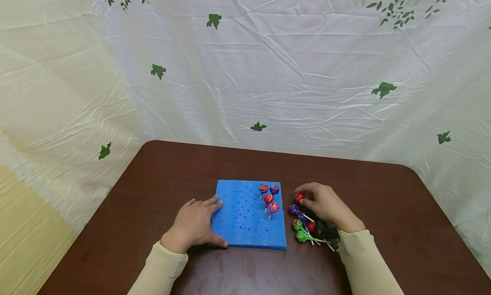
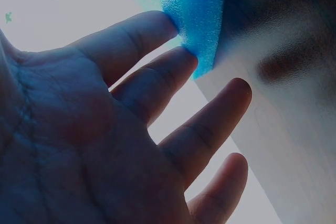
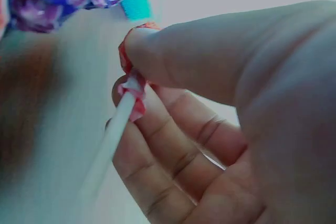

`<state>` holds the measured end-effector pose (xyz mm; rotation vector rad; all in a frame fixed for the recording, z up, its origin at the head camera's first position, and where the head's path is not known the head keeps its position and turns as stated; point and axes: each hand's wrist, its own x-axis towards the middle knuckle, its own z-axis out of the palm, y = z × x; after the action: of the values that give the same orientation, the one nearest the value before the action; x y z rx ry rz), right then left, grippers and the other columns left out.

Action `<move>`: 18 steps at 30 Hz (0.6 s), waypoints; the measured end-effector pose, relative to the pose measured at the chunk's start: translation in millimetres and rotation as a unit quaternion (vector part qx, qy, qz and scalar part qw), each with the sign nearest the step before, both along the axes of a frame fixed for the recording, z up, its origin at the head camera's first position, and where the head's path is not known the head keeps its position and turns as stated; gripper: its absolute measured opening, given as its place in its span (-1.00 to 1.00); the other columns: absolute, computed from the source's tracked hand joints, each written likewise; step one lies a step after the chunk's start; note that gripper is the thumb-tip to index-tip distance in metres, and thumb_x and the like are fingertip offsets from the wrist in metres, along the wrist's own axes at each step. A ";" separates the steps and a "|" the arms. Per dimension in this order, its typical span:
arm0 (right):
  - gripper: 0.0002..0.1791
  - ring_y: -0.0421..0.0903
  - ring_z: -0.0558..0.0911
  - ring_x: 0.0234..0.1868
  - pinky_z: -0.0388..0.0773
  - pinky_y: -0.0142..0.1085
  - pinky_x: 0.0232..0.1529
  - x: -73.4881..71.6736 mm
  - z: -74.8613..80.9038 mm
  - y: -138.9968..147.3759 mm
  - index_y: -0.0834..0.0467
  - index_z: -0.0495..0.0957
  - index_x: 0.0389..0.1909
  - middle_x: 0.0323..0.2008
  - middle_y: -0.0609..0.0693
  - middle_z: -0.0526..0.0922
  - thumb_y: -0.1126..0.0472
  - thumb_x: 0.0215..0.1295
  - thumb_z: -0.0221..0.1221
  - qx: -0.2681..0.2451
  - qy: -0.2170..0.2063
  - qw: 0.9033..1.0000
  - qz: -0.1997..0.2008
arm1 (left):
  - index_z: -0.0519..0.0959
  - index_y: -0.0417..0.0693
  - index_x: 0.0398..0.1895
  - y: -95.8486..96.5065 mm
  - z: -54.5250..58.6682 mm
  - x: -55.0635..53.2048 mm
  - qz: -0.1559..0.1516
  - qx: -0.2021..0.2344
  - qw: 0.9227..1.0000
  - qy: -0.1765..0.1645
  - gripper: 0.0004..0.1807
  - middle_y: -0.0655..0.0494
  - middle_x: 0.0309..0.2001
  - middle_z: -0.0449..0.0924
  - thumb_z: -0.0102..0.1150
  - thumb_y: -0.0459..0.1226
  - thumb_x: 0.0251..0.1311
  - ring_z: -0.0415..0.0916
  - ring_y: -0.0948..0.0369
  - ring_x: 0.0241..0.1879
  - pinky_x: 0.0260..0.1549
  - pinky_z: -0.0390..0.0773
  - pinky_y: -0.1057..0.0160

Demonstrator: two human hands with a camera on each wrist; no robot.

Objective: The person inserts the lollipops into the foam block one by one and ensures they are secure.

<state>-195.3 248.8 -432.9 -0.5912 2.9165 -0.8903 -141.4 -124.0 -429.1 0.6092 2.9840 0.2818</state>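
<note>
A blue foam board (image 1: 241,218) dotted with small holes lies on the table. Several lollipops stand in it near its right side: a red lollipop (image 1: 263,188), a purple lollipop (image 1: 274,189), another red one and a pink lollipop (image 1: 273,207). My left hand (image 1: 195,224) rests at the board's left edge, fingers spread, fingertips touching its side. To the right of the board, my right hand (image 1: 326,203) pinches a red-wrapped lollipop (image 3: 125,56) by its head between thumb and fingers, its white stick (image 3: 113,135) pointing down and away.
Beside the right hand lies a loose pile of lollipops, with a purple lollipop (image 1: 294,209) and a green lollipop (image 1: 301,236) among them. The brown table (image 1: 184,167) reaches back to a white curtain (image 1: 268,73) with green leaf prints.
</note>
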 end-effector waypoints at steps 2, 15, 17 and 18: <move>-0.72 -0.14 0.56 -0.32 0.58 -0.24 -0.32 0.0 1.7 0.1 0.18 0.66 -0.01 -0.23 -0.04 0.62 0.35 0.25 0.33 -0.004 0.003 1.000 -0.003 | 0.49 -0.01 0.37 0.0 0.3 0.1 0.000 0.000 1.000 -0.001 0.20 0.02 0.42 0.33 0.50 0.40 -0.43 0.41 -0.06 0.28 0.29 0.21 -0.22; -0.72 -0.15 0.58 -0.36 0.59 -0.32 -0.38 3.1 12.2 -2.3 0.13 0.63 -0.02 -0.35 -0.12 0.63 0.34 0.25 0.35 -0.058 0.020 0.998 0.003 | 0.48 -0.01 0.37 0.0 0.9 0.9 0.001 0.001 1.000 -0.007 0.20 0.03 0.42 0.33 0.50 0.39 -0.43 0.40 -0.05 0.29 0.30 0.19 -0.20; -0.70 -0.15 0.57 -0.38 0.59 -0.33 -0.40 3.7 14.6 -3.2 0.11 0.62 0.00 -0.36 -0.13 0.63 0.34 0.25 0.35 -0.068 0.026 0.997 0.003 | 0.48 -0.02 0.37 -0.1 0.8 1.0 0.001 0.002 1.000 -0.007 0.20 0.03 0.42 0.33 0.50 0.39 -0.42 0.40 -0.04 0.30 0.30 0.20 -0.19; -0.68 -0.15 0.57 -0.38 0.59 -0.33 -0.39 3.9 16.0 -3.9 0.11 0.62 0.01 -0.35 -0.13 0.63 0.35 0.25 0.35 -0.073 0.031 0.997 0.004 | 0.48 -0.02 0.37 0.0 0.9 1.0 0.000 0.002 1.000 -0.007 0.19 0.03 0.42 0.33 0.50 0.39 -0.42 0.40 -0.04 0.30 0.30 0.20 -0.19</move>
<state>-191.4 244.9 -416.9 -0.6509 2.9186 -1.1117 -140.4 -124.0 -428.2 0.6040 2.9705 0.2919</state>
